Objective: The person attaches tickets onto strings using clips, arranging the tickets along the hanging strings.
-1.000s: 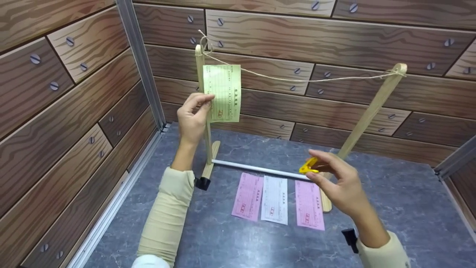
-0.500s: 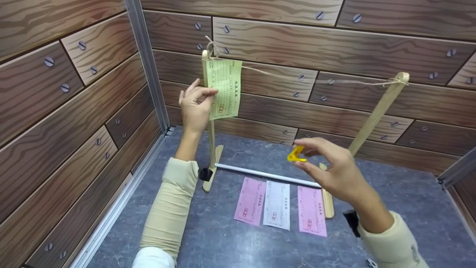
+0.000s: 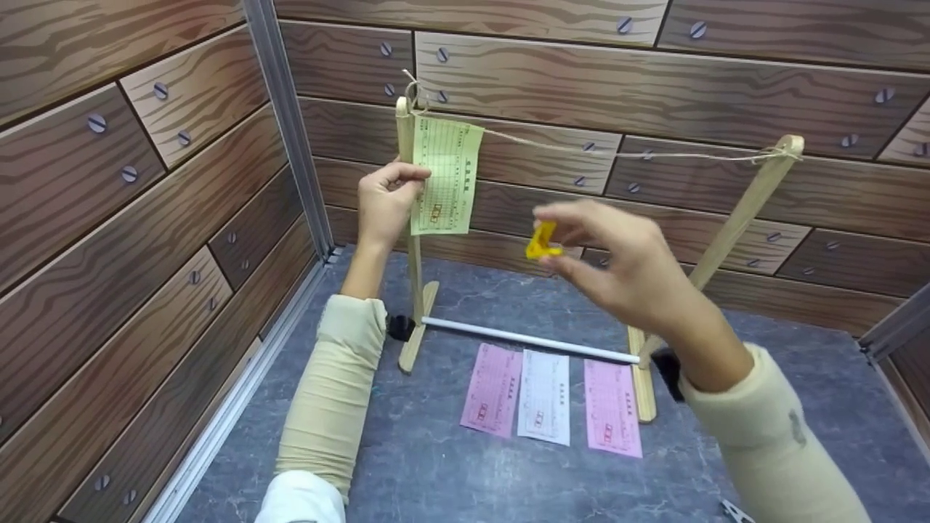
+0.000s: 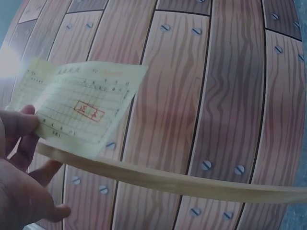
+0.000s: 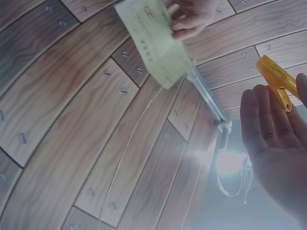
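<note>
My left hand (image 3: pixel 389 203) pinches the left edge of a green printed slip (image 3: pixel 446 178), seen also in the left wrist view as a slip (image 4: pixel 81 108) with a red stamp. The slip's top edge is up at the string (image 3: pixel 545 145), close to the left wooden post (image 3: pixel 405 138). My right hand (image 3: pixel 617 261) holds a yellow clothespin (image 3: pixel 541 243) between thumb and fingers, in mid-air to the right of the slip and below the string. The right wrist view shows the clothespin (image 5: pixel 276 81) near the fingertips.
Two pink slips (image 3: pixel 491 392) (image 3: pixel 614 407) and a white slip (image 3: pixel 543 398) lie on the grey tabletop (image 3: pixel 450 479). A white rod (image 3: pixel 530 339) joins the feet of the stand. The right post (image 3: pixel 748 211) leans outward. A grey clothespin (image 3: pixel 735 511) lies at the front right.
My right hand has moved up and left with the yellow clothespin, towards the green slip. My left hand has raised the slip to the string and shifted it slightly right.
</note>
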Demonstrator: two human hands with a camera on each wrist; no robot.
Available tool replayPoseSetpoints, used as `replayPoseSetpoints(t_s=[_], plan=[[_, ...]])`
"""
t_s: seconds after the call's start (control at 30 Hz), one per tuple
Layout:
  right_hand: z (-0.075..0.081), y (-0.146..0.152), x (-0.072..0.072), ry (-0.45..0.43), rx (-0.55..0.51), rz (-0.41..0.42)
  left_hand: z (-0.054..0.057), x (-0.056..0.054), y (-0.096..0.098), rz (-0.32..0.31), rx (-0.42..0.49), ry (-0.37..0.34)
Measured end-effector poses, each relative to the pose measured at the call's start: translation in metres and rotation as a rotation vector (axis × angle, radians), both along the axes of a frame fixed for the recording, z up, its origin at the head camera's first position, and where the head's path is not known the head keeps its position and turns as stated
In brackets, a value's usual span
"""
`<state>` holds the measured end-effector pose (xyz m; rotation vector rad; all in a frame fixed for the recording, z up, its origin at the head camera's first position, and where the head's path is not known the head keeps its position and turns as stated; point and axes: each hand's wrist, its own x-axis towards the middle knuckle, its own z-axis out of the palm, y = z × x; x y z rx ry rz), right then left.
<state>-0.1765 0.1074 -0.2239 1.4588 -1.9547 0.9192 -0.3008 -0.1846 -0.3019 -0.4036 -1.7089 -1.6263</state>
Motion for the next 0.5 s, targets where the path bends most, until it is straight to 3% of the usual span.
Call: replayPoseSetpoints(t_s=[0.27,0.5], plan=[[0.031,-0.024,-0.018,-0.053,-0.007,0.002,-0.004,-0.01,-0.006,-0.103,-0.022,-0.003],[0.05,-0.045,-0.036,-0.134,-0.002,-0.095,-0.006,-0.011,-0.014,-0.096,-0.002,0.014]])
